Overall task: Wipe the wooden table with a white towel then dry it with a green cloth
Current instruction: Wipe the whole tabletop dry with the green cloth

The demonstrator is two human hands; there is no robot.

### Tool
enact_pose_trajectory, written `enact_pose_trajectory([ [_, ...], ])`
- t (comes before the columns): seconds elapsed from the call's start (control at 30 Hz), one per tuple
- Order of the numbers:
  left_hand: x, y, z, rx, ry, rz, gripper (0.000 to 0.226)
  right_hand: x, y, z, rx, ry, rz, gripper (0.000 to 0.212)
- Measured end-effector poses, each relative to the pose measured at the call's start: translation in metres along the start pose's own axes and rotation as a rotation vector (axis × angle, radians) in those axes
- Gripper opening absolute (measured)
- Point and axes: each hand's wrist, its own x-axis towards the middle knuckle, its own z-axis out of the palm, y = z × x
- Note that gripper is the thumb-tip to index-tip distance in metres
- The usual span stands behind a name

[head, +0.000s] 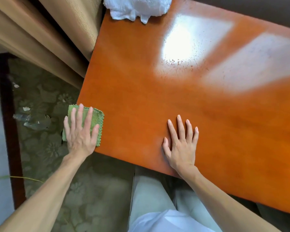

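The wooden table (141, 91) has a glossy orange-brown top that fills the middle and right of the head view. My left hand (80, 131) presses flat on a folded green cloth (96, 120) at the table's near left corner; part of the cloth hangs over the left edge. My right hand (181, 144) lies flat with fingers spread on the bare wood near the front edge, holding nothing. A crumpled white towel (137, 7) rests at the far left corner of the table, apart from both hands.
Beige curtains (45, 34) hang along the table's left side. A patterned green carpet (45, 114) with a few small scraps on it covers the floor below. Bright window reflections (182, 46) glare on the far tabletop. My light trousers (154, 198) show under the front edge.
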Motion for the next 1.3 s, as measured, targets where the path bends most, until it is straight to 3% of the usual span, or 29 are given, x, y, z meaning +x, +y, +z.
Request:
enact_pose_trajectory([
  [0.4,-0.009,0.012,0.010,-0.021,0.018,-0.037,0.063,-0.003,0.000,0.009,-0.006,0.093,-0.013,0.062],
  [0.57,-0.035,0.089,0.022,-0.028,0.007,0.071,0.061,-0.002,0.005,0.011,0.136,0.139,-0.054,0.058],
  [0.67,-0.057,0.147,0.034,-0.023,-0.037,0.156,0.061,-0.005,0.022,0.000,0.531,0.166,-0.093,0.054],
  [0.73,-0.073,0.194,0.040,-0.010,-0.075,0.241,0.062,-0.014,0.045,-0.010,0.650,0.232,-0.041,0.054],
  [0.83,-0.102,0.258,0.049,0.050,-0.144,0.386,0.066,-0.037,0.083,-0.014,0.447,0.269,0.097,0.053],
  [0.9,-0.107,0.273,0.051,0.041,-0.164,0.392,0.066,-0.054,0.097,-0.010,0.332,0.228,0.164,0.052],
  [1.07,-0.078,0.230,0.037,-0.039,-0.134,0.243,0.062,-0.066,0.095,0.012,0.135,0.104,0.176,0.056],
  [1.3,-0.016,0.026,-0.001,-0.004,-0.096,-0.143,0.062,-0.063,0.088,0.016,0.052,0.131,0.218,0.058],
])
